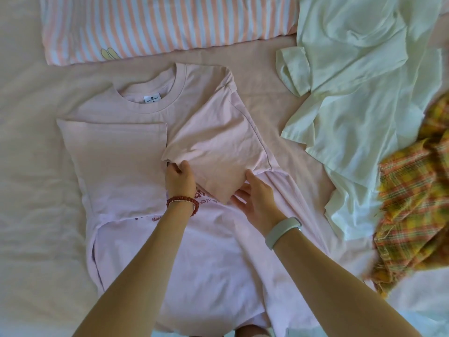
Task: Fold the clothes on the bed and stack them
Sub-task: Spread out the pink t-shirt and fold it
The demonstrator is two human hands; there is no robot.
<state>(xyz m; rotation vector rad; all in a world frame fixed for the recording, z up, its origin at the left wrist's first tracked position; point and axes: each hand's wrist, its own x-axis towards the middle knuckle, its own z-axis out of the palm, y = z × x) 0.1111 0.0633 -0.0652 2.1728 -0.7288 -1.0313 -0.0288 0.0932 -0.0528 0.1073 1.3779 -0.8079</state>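
While the pink T-shirt [184, 239] lies flat at the middle of the bed [36, 166], collar far and hem near so its long axis runs far to near, the sleeve-folding step is in hand: the left sleeve is already turned in. The left hand [180, 177] and the right hand [255, 200] pinch the right sleeve's cuff edge, fingers curled onto the cloth over the chest. Next, I judge, the right side panel wants folding inward to match, while the white garment [352, 93] and plaid cloth [413, 203] wait at the right.
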